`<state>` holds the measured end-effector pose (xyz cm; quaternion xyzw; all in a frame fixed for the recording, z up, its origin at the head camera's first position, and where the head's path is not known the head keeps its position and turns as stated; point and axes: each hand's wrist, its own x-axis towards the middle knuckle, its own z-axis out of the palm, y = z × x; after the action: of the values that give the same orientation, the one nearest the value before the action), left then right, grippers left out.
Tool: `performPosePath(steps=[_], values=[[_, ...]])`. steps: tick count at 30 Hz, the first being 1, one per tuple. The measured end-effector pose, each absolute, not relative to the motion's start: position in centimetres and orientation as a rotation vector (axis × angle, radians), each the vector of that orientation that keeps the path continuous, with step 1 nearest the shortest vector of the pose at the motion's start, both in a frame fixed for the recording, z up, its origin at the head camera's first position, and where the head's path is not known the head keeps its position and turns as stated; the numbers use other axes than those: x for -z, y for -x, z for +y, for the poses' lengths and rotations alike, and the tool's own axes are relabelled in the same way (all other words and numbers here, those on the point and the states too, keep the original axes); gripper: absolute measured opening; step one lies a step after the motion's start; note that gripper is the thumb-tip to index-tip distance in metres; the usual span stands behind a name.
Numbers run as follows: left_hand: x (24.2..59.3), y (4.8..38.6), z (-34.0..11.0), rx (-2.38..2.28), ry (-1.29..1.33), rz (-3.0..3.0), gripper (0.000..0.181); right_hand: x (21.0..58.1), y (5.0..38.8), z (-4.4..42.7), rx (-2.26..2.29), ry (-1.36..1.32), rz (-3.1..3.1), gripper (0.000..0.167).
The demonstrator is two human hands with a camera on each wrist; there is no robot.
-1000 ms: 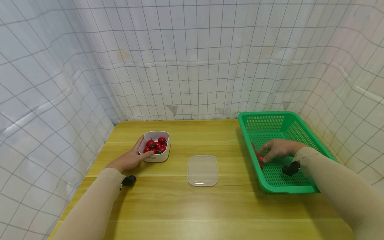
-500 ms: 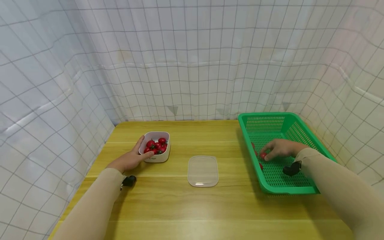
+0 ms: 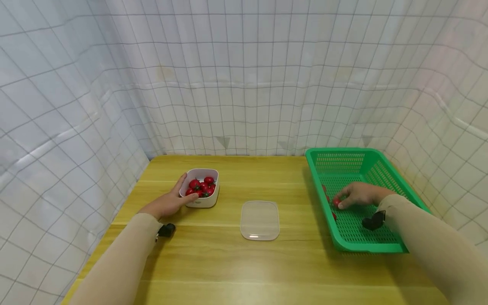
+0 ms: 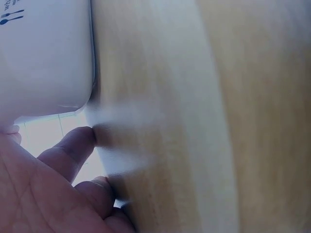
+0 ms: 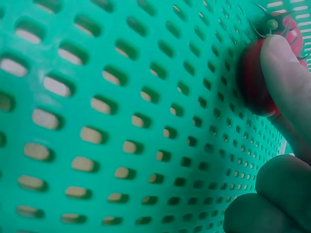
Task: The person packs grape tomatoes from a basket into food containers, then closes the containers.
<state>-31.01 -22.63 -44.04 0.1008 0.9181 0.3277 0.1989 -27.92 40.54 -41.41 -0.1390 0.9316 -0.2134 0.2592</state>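
My left hand (image 3: 167, 204) holds the white plastic container (image 3: 206, 202) at its near left corner, thumb over the near rim and fingers along the left side. Several red cherry tomatoes (image 3: 203, 186) with green stems lie inside it. In the left wrist view, curled fingers (image 4: 73, 148) show beside the white wall. Inside the green basket (image 3: 366, 246), my right hand (image 3: 360, 195) pinches a cherry tomato (image 3: 337, 203) between thumb and fingers; the right wrist view shows the thumb pressed on this tomato (image 5: 256, 80). Other tomatoes (image 3: 334, 216) lie along the basket's left wall, partly hidden.
A clear square lid (image 3: 260, 220) lies flat on the wooden table (image 3: 228, 267), between container and basket. White grid-patterned curtains (image 3: 263, 84) enclose the back and both sides. The basket's raised rim surrounds my right hand.
The right fingers have drawn a tomato slightly away from the others by the basket's left wall. My left hand stays at the container. The head view has shifted a little.
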Motion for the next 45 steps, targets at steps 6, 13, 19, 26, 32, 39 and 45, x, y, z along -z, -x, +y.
performPosePath(steps=[6, 13, 19, 26, 32, 39, 45], values=[[44.1, 31.1, -22.5, -0.930, -0.286, 2.571, 0.108, 41.5, 27.8, 40.7, 0.552, 0.398, 2.535, 0.054], [44.1, 31.0, -22.5, -0.924, -0.291, 2.574, 0.109, 41.2, 27.7, 40.5, 0.549, 0.418, 2.529, 0.051], [44.2, 30.9, -22.7, -0.940, -0.288, 2.569, 0.109, 41.1, 27.8, 40.3, 0.528, 0.419, 2.530, 0.055], [44.3, 30.9, -22.8, -0.969, -0.281, 2.558, 0.108, 40.9, 27.9, 40.2, 0.520, 0.433, 2.525, 0.052], [44.4, 31.0, -22.8, -0.972, -0.297, 2.569, 0.109, 39.7, 27.8, 40.5, 0.485, 0.430, 2.561, 0.043], [44.6, 31.0, -22.8, -0.984, -0.299, 2.577, 0.110, 35.4, 28.0, 40.0, 0.479, 0.446, 2.729, 0.041], [44.8, 30.9, -22.8, -0.984, -0.306, 2.575, 0.109, 31.6, 29.0, 37.5, 0.530, 0.445, 2.837, 0.041]])
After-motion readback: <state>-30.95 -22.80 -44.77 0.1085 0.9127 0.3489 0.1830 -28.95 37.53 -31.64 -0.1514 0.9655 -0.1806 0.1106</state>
